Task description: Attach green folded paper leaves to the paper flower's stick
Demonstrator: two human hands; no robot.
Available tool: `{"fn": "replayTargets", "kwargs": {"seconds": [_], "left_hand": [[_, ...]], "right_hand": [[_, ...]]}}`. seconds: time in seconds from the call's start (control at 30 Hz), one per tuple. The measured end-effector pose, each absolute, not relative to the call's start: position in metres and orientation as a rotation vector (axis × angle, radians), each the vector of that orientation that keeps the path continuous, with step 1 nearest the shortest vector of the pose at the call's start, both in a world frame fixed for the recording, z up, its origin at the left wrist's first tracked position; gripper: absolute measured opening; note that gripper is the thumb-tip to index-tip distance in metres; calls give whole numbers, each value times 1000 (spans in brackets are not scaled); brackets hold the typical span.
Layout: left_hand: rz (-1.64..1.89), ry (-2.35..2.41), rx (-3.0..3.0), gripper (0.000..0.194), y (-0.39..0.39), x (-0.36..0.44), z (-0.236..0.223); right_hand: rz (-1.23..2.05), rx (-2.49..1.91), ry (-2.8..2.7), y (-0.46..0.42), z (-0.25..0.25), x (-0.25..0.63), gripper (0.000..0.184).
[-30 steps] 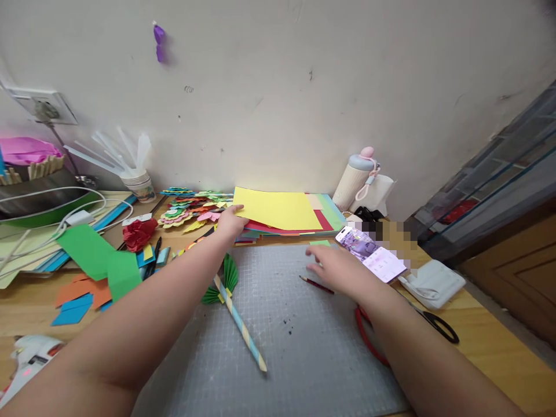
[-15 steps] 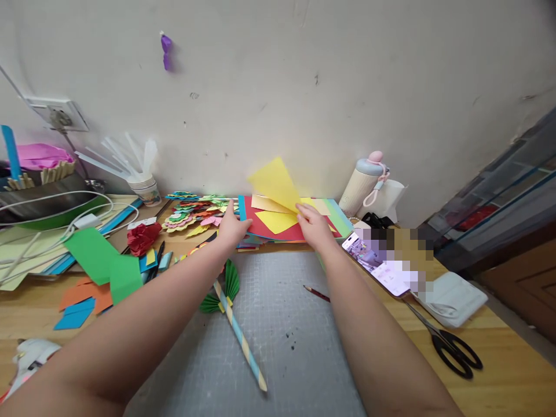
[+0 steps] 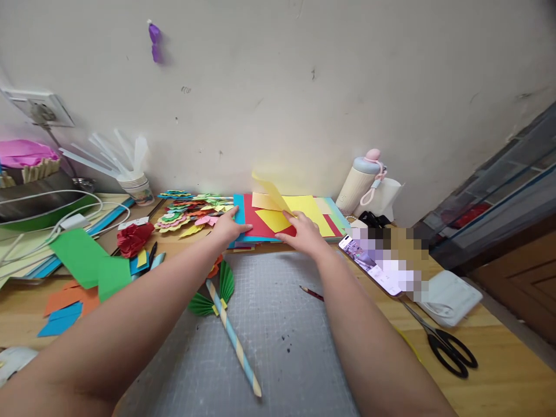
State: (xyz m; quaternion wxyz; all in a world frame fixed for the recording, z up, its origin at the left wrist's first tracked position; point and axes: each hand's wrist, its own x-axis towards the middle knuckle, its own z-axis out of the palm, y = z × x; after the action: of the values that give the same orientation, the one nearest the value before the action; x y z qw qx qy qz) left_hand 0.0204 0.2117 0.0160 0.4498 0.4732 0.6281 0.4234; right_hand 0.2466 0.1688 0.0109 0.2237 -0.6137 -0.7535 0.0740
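A stack of coloured paper lies against the wall, with a red sheet (image 3: pixel 256 218) and a blue sheet (image 3: pixel 238 204) showing at its left. My left hand (image 3: pixel 228 227) rests at the stack's left edge, thumb and forefinger apart and stretched out. With its fingers my right hand (image 3: pixel 304 231) holds a yellow paper sheet (image 3: pixel 271 190), which stands raised and bent above the stack. Smaller yellow and cream pieces lie beneath it. Below my left wrist, a striped paper stick (image 3: pixel 237 341) with folded green paper leaves (image 3: pixel 226 284) lies on the grey cutting mat (image 3: pixel 286 313).
Paper flowers (image 3: pixel 186 214) lie left of the stack, near a crumpled red paper flower (image 3: pixel 134 237) and green paper (image 3: pixel 80 258). On the right are a bottle (image 3: pixel 358 182), a phone (image 3: pixel 371 266), scissors (image 3: pixel 447 347) and a white box (image 3: pixel 452 298). A pencil (image 3: pixel 311 292) lies on the mat.
My right hand has moved from above the mat to the stack and raised a yellow sheet. Red and blue sheets are uncovered at the left. My left hand stays by the stack's left edge.
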Motion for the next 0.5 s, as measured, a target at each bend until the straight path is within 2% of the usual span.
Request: {"fn": "replayTargets", "kwargs": {"seconds": [0.07, 0.2, 0.37, 0.5], "left_hand": [[1050, 1569, 1175, 78, 213, 22, 16], [995, 1526, 1085, 60, 212, 28, 17], [945, 1405, 906, 40, 207, 39, 22], [989, 1364, 841, 30, 205, 44, 24]], "right_hand": [[207, -1762, -2129, 169, 9, 247, 66], [211, -1815, -2104, 171, 6, 249, 51], [236, -1811, -2043, 174, 3, 249, 57], [201, -1805, -1901, 174, 3, 249, 48]]}}
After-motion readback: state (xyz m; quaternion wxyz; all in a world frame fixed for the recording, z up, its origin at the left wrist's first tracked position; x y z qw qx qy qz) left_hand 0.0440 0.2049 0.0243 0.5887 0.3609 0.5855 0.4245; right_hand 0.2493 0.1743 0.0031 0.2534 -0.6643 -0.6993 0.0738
